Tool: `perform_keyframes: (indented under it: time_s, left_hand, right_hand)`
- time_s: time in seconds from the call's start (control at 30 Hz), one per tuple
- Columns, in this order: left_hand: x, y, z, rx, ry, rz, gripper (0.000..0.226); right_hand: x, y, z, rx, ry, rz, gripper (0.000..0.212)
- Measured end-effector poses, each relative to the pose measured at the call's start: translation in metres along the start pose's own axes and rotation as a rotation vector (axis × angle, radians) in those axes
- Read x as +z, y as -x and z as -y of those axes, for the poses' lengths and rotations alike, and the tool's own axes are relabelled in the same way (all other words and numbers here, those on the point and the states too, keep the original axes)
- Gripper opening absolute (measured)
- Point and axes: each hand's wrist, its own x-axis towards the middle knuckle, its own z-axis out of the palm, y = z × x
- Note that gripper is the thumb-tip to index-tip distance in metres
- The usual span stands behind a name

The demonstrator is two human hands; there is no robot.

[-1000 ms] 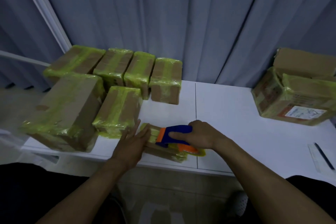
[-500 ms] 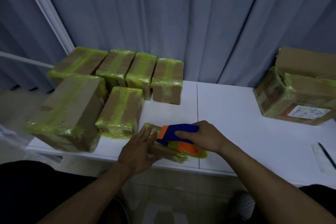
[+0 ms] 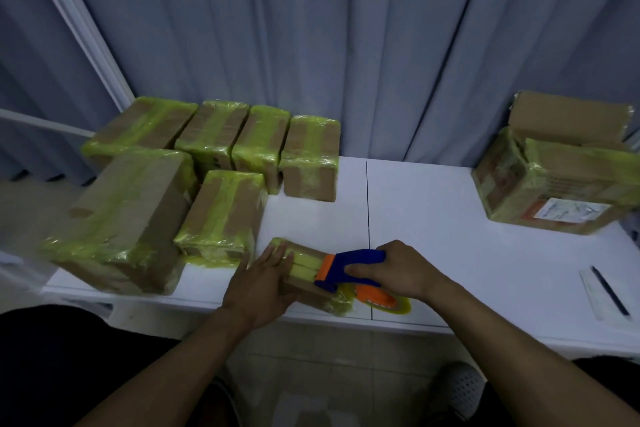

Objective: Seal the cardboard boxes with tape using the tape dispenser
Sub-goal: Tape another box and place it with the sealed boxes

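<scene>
right hand (image 3: 398, 270) is gripping tape dispenser (image 3: 353, 267) atop small box (image 3: 303, 269) at 6 o'clock on table (image 3: 450, 218); left hand (image 3: 259, 288), fingers (image 3: 273, 256) straight, is pressing box's 9 o'clock end.

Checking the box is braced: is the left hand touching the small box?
Touching: the head view shows the left hand lying flat on the small box.

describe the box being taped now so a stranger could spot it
On the white table, look at the near edge by the centre seam. The small flat cardboard box lies there, lower than the taped boxes to its left. Only it has the blue and orange tape dispenser on top.
</scene>
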Motion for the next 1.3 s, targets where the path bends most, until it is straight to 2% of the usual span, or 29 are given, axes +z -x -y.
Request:
perform_keyframes:
  time_s: [0.07, 0.13, 0.2, 0.4, 0.63, 0.83, 0.93, 0.97, 1.1, 1.2, 1.3]
  left_hand:
    - [0.000, -0.001, -0.002, 0.017, -0.002, -0.049, 0.091]
    - [0.007, -0.001, -0.006, 0.136, 0.058, -0.146, 0.093]
    - [0.015, -0.002, -0.009, 0.215, 0.158, -0.152, 0.095]
    - [0.023, -0.004, -0.017, 0.140, 0.019, -0.090, 0.104]
    - [0.020, -0.007, -0.020, 0.138, 0.010, -0.063, 0.108]
    - [0.019, -0.008, -0.021, 0.130, 0.034, -0.059, 0.103]
    - [0.020, -0.011, -0.016, 0.176, 0.021, -0.054, 0.082]
    - [0.020, -0.012, -0.012, 0.194, 0.013, -0.058, 0.077]
    - [0.017, -0.018, -0.006, 0.201, -0.095, -0.100, 0.082]
    - [0.013, -0.024, -0.003, 0.139, -0.214, -0.140, 0.086]
    - [0.013, -0.027, 0.006, 0.085, -0.132, -0.184, 0.087]
  right_hand:
    - [0.001, -0.002, 0.000, -0.009, -0.012, -0.012, 0.049]
    - [0.001, -0.002, 0.000, -0.007, -0.018, -0.009, 0.051]
    - [0.002, -0.002, -0.002, -0.001, -0.034, 0.003, 0.052]
    - [0.002, 0.008, -0.007, 0.012, -0.070, 0.006, 0.044]
    - [-0.015, 0.026, -0.008, -0.034, -0.094, -0.027, 0.045]
    - [-0.034, 0.039, -0.028, 0.017, -0.140, -0.028, 0.042]
    - [-0.026, 0.034, -0.035, 0.044, -0.113, -0.016, 0.040]
    - [-0.025, 0.033, -0.035, 0.049, -0.111, -0.018, 0.040]
    - [-0.018, 0.027, -0.034, 0.039, -0.106, -0.013, 0.044]
    - [-0.008, 0.020, -0.029, 0.019, -0.092, -0.031, 0.048]
    - [-0.003, 0.012, -0.022, 0.022, -0.108, -0.039, 0.050]
